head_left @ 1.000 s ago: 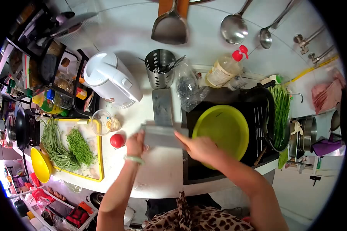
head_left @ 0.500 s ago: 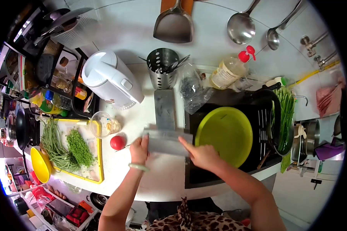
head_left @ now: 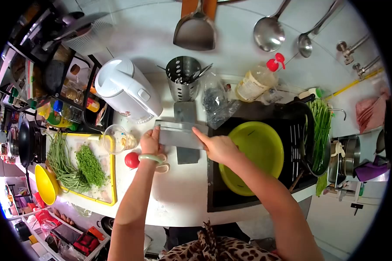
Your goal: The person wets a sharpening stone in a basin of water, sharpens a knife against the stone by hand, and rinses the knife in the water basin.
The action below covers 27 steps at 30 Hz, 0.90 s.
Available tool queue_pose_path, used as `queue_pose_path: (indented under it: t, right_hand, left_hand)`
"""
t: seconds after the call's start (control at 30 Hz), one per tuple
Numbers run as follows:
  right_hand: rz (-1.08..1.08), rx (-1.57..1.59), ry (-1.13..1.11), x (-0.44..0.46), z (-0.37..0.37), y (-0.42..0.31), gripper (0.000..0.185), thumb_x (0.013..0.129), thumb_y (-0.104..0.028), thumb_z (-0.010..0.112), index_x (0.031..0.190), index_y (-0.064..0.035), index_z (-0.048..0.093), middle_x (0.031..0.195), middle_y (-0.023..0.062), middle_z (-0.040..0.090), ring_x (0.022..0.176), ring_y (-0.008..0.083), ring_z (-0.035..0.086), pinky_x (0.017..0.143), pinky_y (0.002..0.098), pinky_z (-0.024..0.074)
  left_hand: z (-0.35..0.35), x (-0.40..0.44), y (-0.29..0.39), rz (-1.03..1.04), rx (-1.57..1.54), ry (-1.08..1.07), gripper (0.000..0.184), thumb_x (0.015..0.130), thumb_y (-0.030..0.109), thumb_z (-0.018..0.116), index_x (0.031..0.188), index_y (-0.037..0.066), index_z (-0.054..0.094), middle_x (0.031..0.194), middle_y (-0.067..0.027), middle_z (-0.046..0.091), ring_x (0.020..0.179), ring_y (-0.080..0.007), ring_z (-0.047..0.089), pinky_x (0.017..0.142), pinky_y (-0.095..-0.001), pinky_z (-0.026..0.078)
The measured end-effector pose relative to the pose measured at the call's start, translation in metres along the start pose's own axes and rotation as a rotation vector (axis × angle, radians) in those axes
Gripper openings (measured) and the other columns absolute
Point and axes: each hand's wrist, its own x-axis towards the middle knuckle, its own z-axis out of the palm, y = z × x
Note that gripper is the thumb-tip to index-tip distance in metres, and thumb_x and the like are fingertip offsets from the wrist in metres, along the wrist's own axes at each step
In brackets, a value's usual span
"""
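Note:
A wide metal cleaver (head_left: pixel 176 135) lies flat across a dark grey sharpening stone (head_left: pixel 187 155), covering its middle. My left hand (head_left: pixel 150 141), with a pale green bangle at the wrist, is closed at the cleaver's left end. The fingers of my right hand (head_left: pixel 220 148) press on the blade's right end; its other fingers are curled. Just left of my left wrist sits a red tomato (head_left: pixel 132 160). A pair of scissors (head_left: pixel 162 164) shows partly beside the bangle, its blades hidden.
A yellow-rimmed cutting board (head_left: pixel 114 174) with greens lies left. Behind are a white kettle (head_left: pixel 128 91), a perforated utensil holder (head_left: pixel 183 82) and a plastic bag (head_left: pixel 215 102). A green basin (head_left: pixel 252 158) stands in the dark sink at right. A clear cup (head_left: pixel 115 139) is near the tomato.
Both hands have moved the cleaver away from the counter's front edge, up along the stone. The stone's near end and the scissors' handles now show.

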Motion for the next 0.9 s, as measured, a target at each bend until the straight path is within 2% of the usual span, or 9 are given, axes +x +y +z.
queue_pose_path:
  t: [0.1,0.2,0.3,0.4,0.47,0.6,0.7,0.77,0.9]
  right_hand:
    - [-0.01,-0.034,-0.051,-0.013,-0.014,-0.008,0.063,0.084,-0.016,0.05,0.141,-0.0249,0.025,0.067,0.0159,0.06,0.058,0.0311,0.059,0.054,0.0436,0.0464]
    - [0.063,0.024,-0.252,-0.062,0.001,-0.016,0.064,0.084,-0.017,0.05,0.141,-0.0258,0.023,0.067,0.016,0.059,0.055,0.0323,0.058,0.053,0.0443,0.046]
    - [0.086,0.065,-0.215,-0.031,-0.002,-0.011,0.066,0.083,-0.013,0.051,0.141,-0.0248,0.023,0.068,0.0154,0.06,0.058,0.0329,0.059,0.055,0.0441,0.046]
    - [-0.042,0.048,-0.07,0.007,-0.007,0.004,0.067,0.081,-0.01,0.051,0.141,-0.0229,0.023,0.071,0.0147,0.061,0.062,0.0324,0.06,0.057,0.0427,0.0465]
    - [0.0,0.026,-0.169,-0.004,-0.02,-0.003,0.066,0.082,-0.011,0.051,0.141,-0.0238,0.024,0.072,0.0146,0.061,0.062,0.0325,0.06,0.056,0.0432,0.0464]
    - [0.041,0.049,-0.327,-0.056,-0.01,-0.019,0.065,0.083,-0.014,0.051,0.141,-0.0251,0.023,0.068,0.015,0.06,0.058,0.0319,0.06,0.055,0.0432,0.0465]
    - [0.049,0.081,-0.22,-0.02,-0.007,-0.012,0.068,0.081,-0.01,0.052,0.141,-0.0228,0.023,0.069,0.015,0.061,0.06,0.0327,0.06,0.056,0.0432,0.0468]
    - [-0.05,0.077,-0.064,0.008,-0.006,-0.001,0.068,0.081,-0.011,0.053,0.141,-0.0225,0.023,0.072,0.0168,0.061,0.062,0.0323,0.06,0.057,0.0431,0.0478]
    - [0.057,-0.008,-0.218,-0.022,-0.018,-0.019,0.068,0.082,-0.012,0.052,0.141,-0.026,0.023,0.069,0.0162,0.061,0.059,0.032,0.059,0.056,0.042,0.0474]
  left_hand:
    - [0.0,-0.007,0.007,-0.026,0.102,0.056,0.035,0.088,0.033,0.057,0.08,-0.001,0.061,0.05,-0.0015,0.047,0.033,-0.0098,0.039,0.03,-0.0248,0.028]
    - [-0.007,-0.068,-0.009,-0.222,0.127,0.03,0.039,0.088,0.034,0.055,0.075,-0.002,0.059,0.049,-0.0028,0.047,0.034,-0.0109,0.04,0.032,-0.0259,0.03]
    - [-0.009,-0.031,-0.024,-0.036,0.168,0.039,0.042,0.089,0.035,0.054,0.068,-0.002,0.056,0.049,-0.0042,0.047,0.038,-0.0116,0.043,0.036,-0.0285,0.033]
    - [-0.002,0.0,0.014,-0.064,-0.007,0.021,0.041,0.09,0.034,0.053,0.07,-0.001,0.058,0.05,-0.004,0.049,0.041,-0.0112,0.045,0.038,-0.0291,0.033]
    - [-0.01,-0.003,0.001,0.007,0.229,0.031,0.038,0.09,0.032,0.053,0.074,-0.002,0.06,0.052,-0.0036,0.051,0.043,-0.0105,0.046,0.037,-0.0275,0.032]
    - [-0.015,-0.069,-0.011,-0.242,0.148,0.013,0.036,0.089,0.03,0.054,0.079,-0.004,0.06,0.053,-0.0042,0.051,0.034,-0.0099,0.041,0.031,-0.0247,0.03]
    - [-0.011,-0.027,-0.022,-0.021,0.109,0.052,0.037,0.09,0.032,0.053,0.081,-0.002,0.059,0.054,-0.0025,0.048,0.036,-0.0104,0.04,0.031,-0.024,0.028]
    - [-0.008,0.007,0.002,-0.064,0.013,0.015,0.038,0.09,0.033,0.052,0.077,-0.002,0.059,0.055,-0.0019,0.049,0.038,-0.0104,0.04,0.033,-0.0241,0.03]
    - [-0.021,-0.021,-0.013,0.0,0.243,0.032,0.04,0.091,0.034,0.051,0.075,-0.002,0.06,0.049,-0.0024,0.048,0.036,-0.011,0.041,0.035,-0.0273,0.032]
